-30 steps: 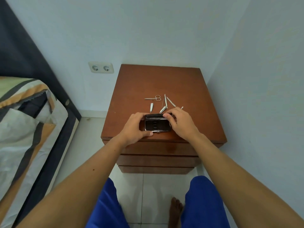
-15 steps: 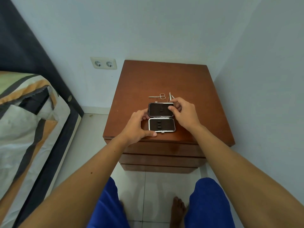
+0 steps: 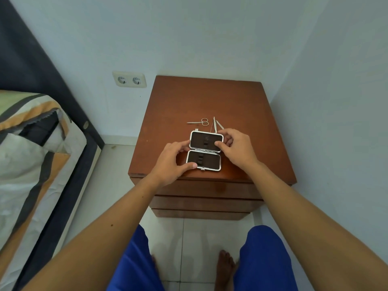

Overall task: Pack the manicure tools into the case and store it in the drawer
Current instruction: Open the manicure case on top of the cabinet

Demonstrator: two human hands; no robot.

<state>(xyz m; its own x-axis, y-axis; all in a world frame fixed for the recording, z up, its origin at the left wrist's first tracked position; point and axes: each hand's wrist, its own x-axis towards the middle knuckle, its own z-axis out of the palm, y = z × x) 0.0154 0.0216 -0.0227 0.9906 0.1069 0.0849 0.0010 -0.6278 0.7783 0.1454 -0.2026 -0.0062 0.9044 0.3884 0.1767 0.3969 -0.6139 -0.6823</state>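
The left hand (image 3: pixel 173 159) grips the left edge of the manicure case (image 3: pixel 204 151), its thumb pressed on the near left corner of the lower half and its fingers curled against the side near the hinge. The right hand (image 3: pixel 237 149) closes on the right edge of the upper half, thumb tip resting on the dark lining and the other fingers bent behind the rim.

The case lies spread open flat, two rounded rectangular halves joined by a hinge across the middle, each framed in bright silvery metal and lined with a dark, matte material. Short dark loops run in a row down the middle of each half, and no tool sits in them. A small metal clasp juts from the near edge.

The case rests near the front edge of the worktop (image 3: pixel 241 103), a smooth reddish-brown wooden nightstand top with a faint sheen. Just beyond the case lie small metal scissors (image 3: pixel 199 122) with round finger loops, blades pointing left. To their right, thin metal tools (image 3: pixel 216 124) fan out from behind the right hand; how many there are is unclear.

Below the top, the drawer fronts (image 3: pixel 205 196) stack as plain wooden bands, all shut.
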